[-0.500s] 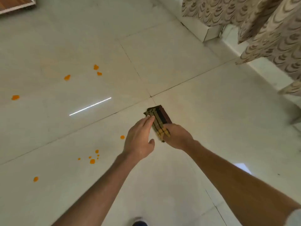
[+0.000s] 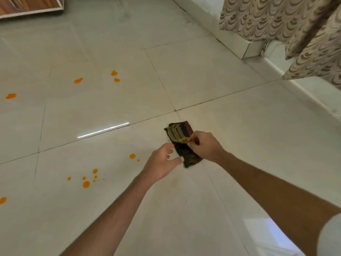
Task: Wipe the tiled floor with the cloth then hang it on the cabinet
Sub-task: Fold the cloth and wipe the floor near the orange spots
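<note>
A dark folded cloth [image 2: 180, 133] with yellow and maroon stripes is held out over the pale tiled floor [image 2: 230, 137]. My right hand [image 2: 205, 145] pinches a yellow-striped edge of the cloth between thumb and fingers. My left hand [image 2: 163, 162] is just left of the cloth's lower part, fingers curled and apart, thumb tip near the fabric, holding nothing that I can see. Orange spills dot the floor: one blob [image 2: 132, 156] close to my left hand, a cluster [image 2: 86, 184] lower left, more [image 2: 114, 73] farther away.
A wooden cabinet corner with a white edge [image 2: 31, 12] shows at the top left. Patterned curtains [image 2: 276, 17] hang at the top right above a white tiled ledge [image 2: 239, 45]. A bright light streak [image 2: 103, 130] reflects on the floor.
My right hand has shifted up along the cloth and now pinches its striped edge. My left hand has dropped lower, uncovering the dark lower part of the cloth.
</note>
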